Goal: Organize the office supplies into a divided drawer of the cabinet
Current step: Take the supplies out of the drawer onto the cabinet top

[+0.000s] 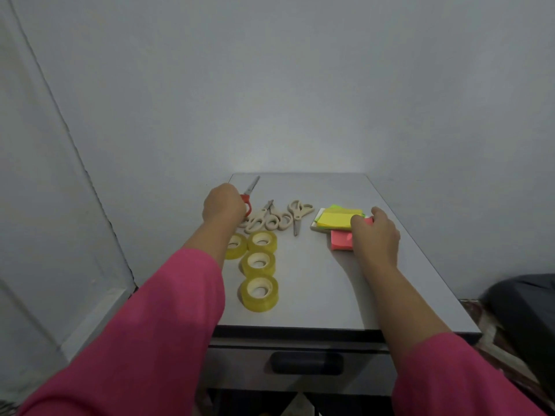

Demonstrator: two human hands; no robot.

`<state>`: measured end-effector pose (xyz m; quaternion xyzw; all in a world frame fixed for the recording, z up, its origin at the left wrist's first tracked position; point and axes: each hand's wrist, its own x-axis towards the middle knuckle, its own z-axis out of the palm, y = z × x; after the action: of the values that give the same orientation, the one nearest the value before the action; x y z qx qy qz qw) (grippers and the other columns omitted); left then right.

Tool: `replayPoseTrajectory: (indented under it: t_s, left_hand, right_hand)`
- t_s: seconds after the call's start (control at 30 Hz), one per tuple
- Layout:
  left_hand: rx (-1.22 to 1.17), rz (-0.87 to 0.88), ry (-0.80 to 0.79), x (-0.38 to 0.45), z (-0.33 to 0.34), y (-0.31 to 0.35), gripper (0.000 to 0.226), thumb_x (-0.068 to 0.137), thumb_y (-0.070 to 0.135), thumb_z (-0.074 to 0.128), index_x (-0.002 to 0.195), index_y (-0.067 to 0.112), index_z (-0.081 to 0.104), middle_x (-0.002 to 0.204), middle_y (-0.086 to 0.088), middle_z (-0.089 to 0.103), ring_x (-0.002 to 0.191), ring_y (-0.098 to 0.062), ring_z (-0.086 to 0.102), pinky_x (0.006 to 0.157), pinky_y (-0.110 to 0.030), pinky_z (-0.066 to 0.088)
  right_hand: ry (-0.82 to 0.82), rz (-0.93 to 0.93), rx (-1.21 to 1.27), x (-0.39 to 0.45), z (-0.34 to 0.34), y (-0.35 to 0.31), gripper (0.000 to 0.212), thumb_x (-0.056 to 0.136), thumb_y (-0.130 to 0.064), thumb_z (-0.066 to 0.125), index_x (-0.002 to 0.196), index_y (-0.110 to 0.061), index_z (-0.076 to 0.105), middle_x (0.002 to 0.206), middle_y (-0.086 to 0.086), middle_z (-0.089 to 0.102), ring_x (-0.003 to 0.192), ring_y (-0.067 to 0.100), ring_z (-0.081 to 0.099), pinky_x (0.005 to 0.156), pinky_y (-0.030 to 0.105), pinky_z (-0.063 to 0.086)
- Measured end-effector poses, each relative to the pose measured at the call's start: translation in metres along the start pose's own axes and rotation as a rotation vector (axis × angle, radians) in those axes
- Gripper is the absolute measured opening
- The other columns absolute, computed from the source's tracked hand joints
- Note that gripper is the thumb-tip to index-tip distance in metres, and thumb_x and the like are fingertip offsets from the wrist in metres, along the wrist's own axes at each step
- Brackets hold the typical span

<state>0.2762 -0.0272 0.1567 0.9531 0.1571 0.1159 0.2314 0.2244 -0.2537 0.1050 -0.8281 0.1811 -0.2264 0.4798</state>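
Already sorted by kind on the cabinet top (390, 265), supplies sit in three groups, likely staged so each group can go to its own drawer section. Red scissors (250, 190) lie at the far left corner, blades pointing away; the left hand (223, 207) covers the red handle with fingers curled over it, so it reads as gripping the handle, though the fingertips themselves are hidden behind the knuckles. Beige scissors (270, 219) bunch just right of that hand, handles overlapping, one pair turned blade-toward-camera. Four tape rolls (259, 291) sit flat nearer the front, three in a line, one beside the top of it, partly under the left forearm.

On the right: yellow-green notes (339, 219) stacked loosely, fanned, with a pink pad (341, 240) touching their near edge. Right hand (375, 235) rests on the pink pad's right side, thumb up past the yellow stack's corner, fingers bent down onto the pads; looks like a pinch on the pink pad, but how firmly it holds I cannot tell.

Drawer (240, 364) with its dark handle (306, 363) sits below the top, looks closed; dividers not visible. Judgement: both hands picking up at once, nothing in the drawer yet, drawer needs opening first.

Pink sleeves (150, 325) on both arms. Grey wall behind, dark object at right edge.
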Motion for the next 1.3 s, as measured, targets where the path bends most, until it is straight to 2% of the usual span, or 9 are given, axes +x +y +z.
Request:
replayPoseTrajectory:
  t_s: [0.23, 0.47, 0.67, 0.83, 0.93, 1.03, 1.1, 1.17, 1.3]
  left_hand:
    - [0.025, 0.086, -0.041, -0.01, 0.014, 0.009, 0.037, 0.088, 0.024, 0.065, 0.064, 0.011, 0.04, 0.077, -0.006, 0.053, 0.072, -0.022, 0.049, 0.062, -0.03, 0.038]
    - [0.047, 0.113, -0.102, -0.021, 0.026, 0.031, 0.031, 0.089, 0.014, 0.062, 0.066, 0.012, 0.041, 0.08, -0.004, 0.05, 0.076, -0.021, 0.051, 0.064, -0.028, 0.041]
    - [-0.029, 0.1, -0.086, -0.021, 0.029, 0.026, 0.036, 0.094, 0.018, 0.055, 0.062, 0.012, 0.039, 0.064, -0.001, 0.043, 0.054, -0.012, 0.039, 0.045, -0.024, 0.028]
    - [-0.055, 0.136, -0.028, -0.025, 0.03, 0.025, 0.037, 0.094, 0.013, 0.049, 0.058, 0.011, 0.04, 0.062, -0.003, 0.044, 0.051, -0.013, 0.038, 0.043, -0.024, 0.026]
    - [-0.061, 0.232, 0.032, -0.029, 0.033, 0.023, 0.033, 0.093, 0.01, 0.044, 0.06, 0.011, 0.042, 0.076, -0.007, 0.05, 0.055, -0.014, 0.04, 0.044, -0.025, 0.024]
    - [-0.08, 0.319, 0.083, -0.042, 0.033, 0.024, 0.034, 0.094, 0.013, 0.043, 0.06, 0.011, 0.043, 0.079, -0.01, 0.053, 0.061, -0.02, 0.047, 0.046, -0.026, 0.025]
    - [-0.094, 0.364, 0.091, -0.058, 0.03, 0.027, 0.034, 0.095, 0.014, 0.043, 0.062, 0.008, 0.044, 0.081, -0.013, 0.053, 0.064, -0.026, 0.052, 0.046, -0.026, 0.025]
    - [-0.111, 0.405, 0.096, -0.076, 0.026, 0.03, 0.03, 0.096, 0.015, 0.042, 0.073, 0.001, 0.055, 0.087, -0.018, 0.058, 0.076, -0.032, 0.06, 0.05, -0.029, 0.027]
    - [-0.127, 0.481, 0.082, -0.115, 0.022, 0.027, 0.026, 0.094, 0.012, 0.043, 0.079, -0.001, 0.06, 0.086, -0.019, 0.062, 0.081, -0.032, 0.061, 0.059, -0.029, 0.034]
  right_hand:
    - [-0.006, 0.008, 0.001, 0.0, 0.0, -0.001, 0.056, 0.089, -0.023, 0.045, 0.144, -0.011, 0.039, 0.138, 0.014, 0.046, 0.128, 0.032, 0.037, 0.101, 0.043, 0.034]
    - [-0.004, 0.01, 0.029, 0.001, 0.001, 0.0, 0.058, 0.087, -0.026, 0.044, 0.143, -0.012, 0.039, 0.138, 0.014, 0.047, 0.127, 0.032, 0.038, 0.102, 0.044, 0.035]
    - [-0.018, 0.031, 0.108, 0.001, 0.001, 0.001, 0.069, 0.08, -0.035, 0.035, 0.146, -0.017, 0.035, 0.137, 0.01, 0.049, 0.128, 0.029, 0.039, 0.105, 0.043, 0.035]
    - [0.02, 0.05, 0.238, -0.002, 0.001, -0.001, 0.078, 0.07, -0.032, 0.028, 0.146, -0.018, 0.035, 0.143, 0.008, 0.045, 0.134, 0.024, 0.036, 0.111, 0.042, 0.029]
    - [0.065, 0.061, 0.299, 0.0, 0.001, 0.001, 0.066, 0.079, -0.025, 0.031, 0.144, -0.016, 0.04, 0.139, 0.008, 0.047, 0.131, 0.024, 0.039, 0.11, 0.041, 0.03]
    - [0.124, 0.078, 0.352, 0.002, -0.001, 0.002, 0.05, 0.09, -0.01, 0.034, 0.139, -0.014, 0.045, 0.14, 0.007, 0.046, 0.13, 0.022, 0.039, 0.107, 0.034, 0.03]
    - [0.166, 0.084, 0.393, 0.001, -0.003, 0.002, 0.048, 0.09, -0.007, 0.034, 0.135, -0.012, 0.049, 0.137, 0.007, 0.048, 0.127, 0.02, 0.042, 0.103, 0.028, 0.031]
    - [0.2, 0.069, 0.407, 0.0, -0.004, 0.002, 0.045, 0.089, -0.004, 0.035, 0.131, -0.009, 0.052, 0.135, 0.008, 0.05, 0.126, 0.021, 0.043, 0.101, 0.025, 0.031]
    - [0.165, 0.085, 0.352, -0.008, -0.011, 0.004, 0.045, 0.088, -0.004, 0.037, 0.13, -0.008, 0.053, 0.135, 0.011, 0.05, 0.126, 0.024, 0.043, 0.105, 0.029, 0.033]
